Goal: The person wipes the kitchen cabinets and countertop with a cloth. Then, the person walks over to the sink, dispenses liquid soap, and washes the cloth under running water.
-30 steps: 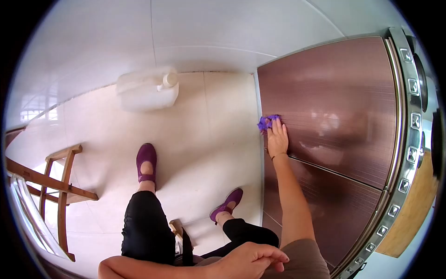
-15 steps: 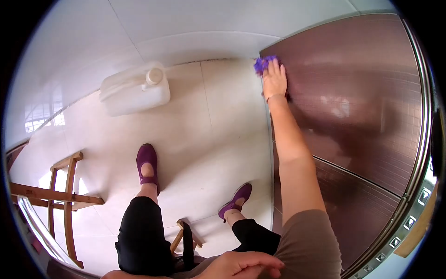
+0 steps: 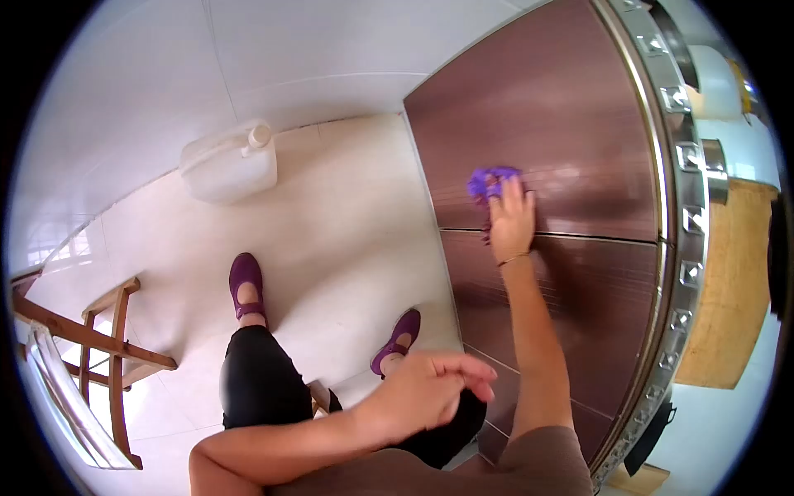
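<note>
Drawn back from the far corner of a brown cabinet door (image 3: 562, 107), the right hand (image 3: 513, 227) presses a crumpled purple cloth (image 3: 486, 183) against it beneath outstretched fingers. The left hand (image 3: 422, 393) looks empty, fingers loosely bent. Wiping seems underway; how much is finished cannot be told.

The purple cloth (image 3: 488, 183) looks soft, crumpled and rough. The brown cabinet doors (image 3: 538, 107) are smooth and glossy, finely lined, with blurred reflections. Along their right side runs a shiny metal strip (image 3: 652, 124), beside a metallic trim (image 3: 690, 220) set with faceted studs. At far left, the jug (image 3: 223, 178) is translucent, cloudy plastic. The pale floor (image 3: 339, 198) and wall (image 3: 306, 41) have a smooth sheen. The left stool (image 3: 116, 351) is wood; the trousers (image 3: 260, 384) are dark fabric, and the shirt (image 3: 542, 459) is matt cloth.
</note>
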`<act>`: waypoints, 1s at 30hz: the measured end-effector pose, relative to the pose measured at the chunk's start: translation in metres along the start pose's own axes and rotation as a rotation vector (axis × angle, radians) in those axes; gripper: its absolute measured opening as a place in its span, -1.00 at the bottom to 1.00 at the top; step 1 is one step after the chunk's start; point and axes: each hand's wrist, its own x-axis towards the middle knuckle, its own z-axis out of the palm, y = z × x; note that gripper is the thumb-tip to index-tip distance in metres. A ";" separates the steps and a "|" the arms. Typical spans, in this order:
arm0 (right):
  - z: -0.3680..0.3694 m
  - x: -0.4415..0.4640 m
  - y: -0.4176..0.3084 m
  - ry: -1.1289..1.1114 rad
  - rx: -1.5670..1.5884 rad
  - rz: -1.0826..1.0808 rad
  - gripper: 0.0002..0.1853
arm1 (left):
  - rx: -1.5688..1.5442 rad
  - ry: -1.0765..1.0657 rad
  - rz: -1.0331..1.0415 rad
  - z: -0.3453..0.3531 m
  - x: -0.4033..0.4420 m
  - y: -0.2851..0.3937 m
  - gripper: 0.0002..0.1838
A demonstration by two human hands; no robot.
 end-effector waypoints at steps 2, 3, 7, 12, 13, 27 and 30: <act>-0.055 0.011 0.032 0.103 -0.101 0.065 -0.72 | 0.014 0.012 0.025 0.000 0.003 -0.004 -0.73; -0.081 0.018 0.049 0.168 -0.156 0.095 -0.71 | 0.028 0.029 0.043 0.000 0.004 -0.004 -0.73; -0.156 0.052 0.075 0.315 -0.273 0.217 -0.69 | 0.065 0.092 0.146 -0.010 0.005 -0.003 -0.74; -0.132 0.050 0.047 0.347 0.163 0.392 -0.65 | 0.121 0.199 0.317 -0.020 -0.005 0.022 -0.74; -0.115 0.035 0.040 0.294 0.260 0.392 -0.66 | 0.132 0.228 0.327 -0.023 -0.009 0.028 -0.72; -0.089 -0.122 -0.107 -0.004 1.368 0.592 -0.55 | -0.271 0.394 0.399 -0.110 -0.073 -0.010 -0.66; -0.116 -0.131 -0.143 -0.151 1.671 0.680 -0.54 | -0.137 0.395 0.357 -0.120 -0.086 -0.011 -0.78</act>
